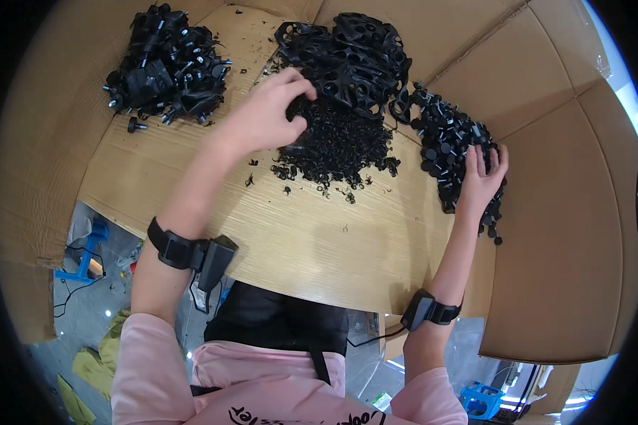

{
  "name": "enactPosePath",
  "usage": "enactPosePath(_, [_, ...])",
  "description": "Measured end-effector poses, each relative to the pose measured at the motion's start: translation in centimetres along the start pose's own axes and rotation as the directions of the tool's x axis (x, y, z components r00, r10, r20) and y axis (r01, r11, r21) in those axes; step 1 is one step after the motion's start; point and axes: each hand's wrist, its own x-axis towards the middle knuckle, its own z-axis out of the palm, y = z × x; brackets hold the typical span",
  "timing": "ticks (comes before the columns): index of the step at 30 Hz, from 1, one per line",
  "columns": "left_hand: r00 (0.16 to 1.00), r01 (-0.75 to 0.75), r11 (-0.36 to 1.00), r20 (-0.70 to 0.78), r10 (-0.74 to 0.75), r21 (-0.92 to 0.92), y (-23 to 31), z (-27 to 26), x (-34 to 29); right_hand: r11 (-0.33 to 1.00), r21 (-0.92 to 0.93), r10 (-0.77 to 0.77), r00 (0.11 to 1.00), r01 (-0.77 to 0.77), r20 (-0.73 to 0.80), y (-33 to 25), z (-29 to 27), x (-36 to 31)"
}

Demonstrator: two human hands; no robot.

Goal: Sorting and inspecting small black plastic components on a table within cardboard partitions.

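My left hand (273, 113) reaches over the middle of the table, fingers curved and thumb apart. It is beside the left edge of a heap of tiny black ring-like scraps (340, 142); I see nothing between its fingertips. Directly behind the scraps lies a tangled stack of black moulded pieces with round holes (354, 60). Over on the right, my right hand (483, 177) has its fingers spread at a pile of black round-headed knobs with metal studs (446, 145). Its palm side is partly hidden, but no held piece shows.
At the back left is another heap of black studded parts (166, 71), with one loose knob (136, 125) beside it. Tall cardboard walls (560, 212) surround the wooden tabletop (290, 248). Blue stools (482, 400) stand on the floor below. Each forearm wears a strapped black device (216, 262).
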Motion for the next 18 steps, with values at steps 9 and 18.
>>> enactPosePath(9, [0.726,0.239,0.971,0.659,-0.195,0.024,0.4,-2.0,0.5,0.988,-0.012,0.150,0.914,-0.157,0.378,0.9,3.7,-4.0])
enactPosePath(18, [0.882,0.390,0.804,0.432,-0.187,-0.448,3.4,1.7,1.0,0.985,0.089,0.039,0.684,-0.151,0.729,-2.5,6.0,-9.3])
